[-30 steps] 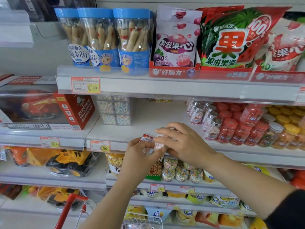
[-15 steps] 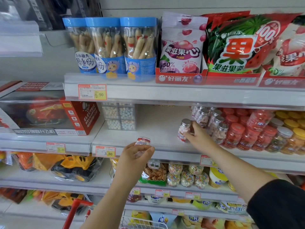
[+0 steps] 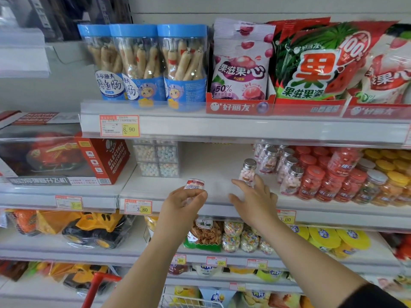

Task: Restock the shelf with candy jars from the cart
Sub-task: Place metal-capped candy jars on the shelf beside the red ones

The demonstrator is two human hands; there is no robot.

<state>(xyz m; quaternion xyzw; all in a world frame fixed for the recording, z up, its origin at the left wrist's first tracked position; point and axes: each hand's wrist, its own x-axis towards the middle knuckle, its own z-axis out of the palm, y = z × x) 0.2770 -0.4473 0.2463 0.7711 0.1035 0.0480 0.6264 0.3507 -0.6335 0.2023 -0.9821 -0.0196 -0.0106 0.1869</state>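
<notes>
A toy box (image 3: 55, 156) of red cardboard with a glossy clear window sits on the neighbouring shelf at far left. Low in the view are the red tubular handle and white wire basket of the cart (image 3: 95, 287).

The middle shelf (image 3: 213, 167) is a flat white board with a clear plastic strip along its front edge. Near its back left corner stands a stack of clear square cases (image 3: 156, 160) packed with tiny pastel balls.

The left hand (image 3: 180, 203) is raised before the shelf's front edge, left of centre. Its fingers and thumb are curled round a small candy jar (image 3: 194, 185). Only the jar's rounded top, wrapped in red and white, shows above the fingertips.

Right of a bare stretch of board, a standing jar (image 3: 247, 171) is upright on the shelf. It is a slim clear cylinder with a shiny silver cap and pink-and-white pellets inside.

The right hand (image 3: 255, 198) is spread wide just in front of it, fingers straight, holding nothing. The fingers cover the jar's base, so contact cannot be told.

Just right of that jar are rows of matching silver-capped jars (image 3: 289, 174). Next come squat red-lidded jars (image 3: 315, 181), and yellow-lidded jars (image 3: 391, 170) fill the shelf's right end.
</notes>
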